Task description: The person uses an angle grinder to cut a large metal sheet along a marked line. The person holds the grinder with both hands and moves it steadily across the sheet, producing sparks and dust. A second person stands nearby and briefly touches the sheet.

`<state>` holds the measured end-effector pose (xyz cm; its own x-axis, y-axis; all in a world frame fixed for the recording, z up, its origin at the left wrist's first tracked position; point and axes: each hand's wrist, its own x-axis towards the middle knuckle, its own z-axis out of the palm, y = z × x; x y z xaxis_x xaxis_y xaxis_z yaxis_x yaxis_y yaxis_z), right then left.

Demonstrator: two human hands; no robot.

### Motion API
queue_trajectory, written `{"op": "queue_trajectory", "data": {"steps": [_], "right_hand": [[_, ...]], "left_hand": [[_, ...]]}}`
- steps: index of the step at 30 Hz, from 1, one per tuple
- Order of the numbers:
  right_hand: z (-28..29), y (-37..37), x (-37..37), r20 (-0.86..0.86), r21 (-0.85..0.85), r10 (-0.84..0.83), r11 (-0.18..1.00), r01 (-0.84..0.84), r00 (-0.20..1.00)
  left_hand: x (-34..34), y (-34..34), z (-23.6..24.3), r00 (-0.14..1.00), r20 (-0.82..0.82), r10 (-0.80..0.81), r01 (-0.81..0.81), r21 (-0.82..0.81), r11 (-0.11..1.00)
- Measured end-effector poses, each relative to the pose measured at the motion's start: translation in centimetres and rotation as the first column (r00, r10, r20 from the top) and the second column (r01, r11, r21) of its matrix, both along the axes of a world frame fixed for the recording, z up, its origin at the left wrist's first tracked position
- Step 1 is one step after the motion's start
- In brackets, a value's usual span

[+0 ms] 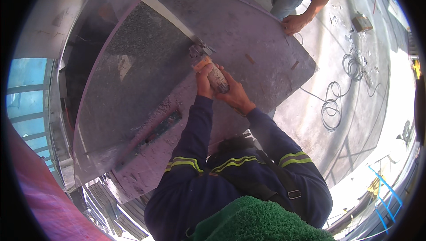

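Both of my hands grip a small angle grinder (217, 78) with a grey and orange body. My left hand (203, 82) wraps its front end and my right hand (236, 96) holds its rear. The cutting head (197, 53) sits on a large grey stone slab (248, 28), right beside a long pale metal straightedge (167, 15) lying across it. The slab's left part is dark and speckled; the right part is covered in dust. Another person's hand (294, 23) rests on the slab's far edge.
Coiled cables (332, 105) lie on the concrete floor to the right of the slab, and a small box (362, 22) sits further back. A slot-shaped cutout (160, 127) shows in the slab near me. Blue tubing (385, 196) runs at the lower right.
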<state>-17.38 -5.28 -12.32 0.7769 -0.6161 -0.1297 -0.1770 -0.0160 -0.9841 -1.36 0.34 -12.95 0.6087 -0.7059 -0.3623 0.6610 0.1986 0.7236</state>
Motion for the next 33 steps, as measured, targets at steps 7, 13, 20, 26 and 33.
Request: {"op": "queue_trajectory", "data": {"steps": [7, 13, 20, 26, 33], "right_hand": [[0.22, -0.07, -0.02, 0.019, 0.008, 0.000, 1.000, 0.000, 1.000], [0.19, 0.09, -0.06, 0.019, 0.003, -0.005, 1.000, 0.005, 1.000], [0.69, -0.04, -0.17, 0.000, 0.025, -0.001, 1.000, 0.001, 1.000], [0.38, 0.24, -0.17, 0.010, 0.022, -0.016, 1.000, 0.016, 1.000], [0.40, 0.27, -0.38, -0.025, 0.024, -0.007, 1.000, 0.007, 1.000]], "left_hand": [[-0.12, -0.05, -0.08, 0.999, 0.045, -0.009, 0.008, 0.019, 1.000], [-0.23, 0.06, -0.02, 1.000, -0.008, 0.011, -0.011, 0.005, 1.000], [-0.13, -0.14, 0.00, 1.000, -0.018, 0.014, -0.014, 0.002, 1.000], [-0.60, -0.03, 0.13, 0.999, 0.005, 0.032, -0.032, -0.005, 0.999], [-0.64, 0.12, -0.07, 0.999, -0.017, 0.028, -0.028, 0.017, 0.999]]}}
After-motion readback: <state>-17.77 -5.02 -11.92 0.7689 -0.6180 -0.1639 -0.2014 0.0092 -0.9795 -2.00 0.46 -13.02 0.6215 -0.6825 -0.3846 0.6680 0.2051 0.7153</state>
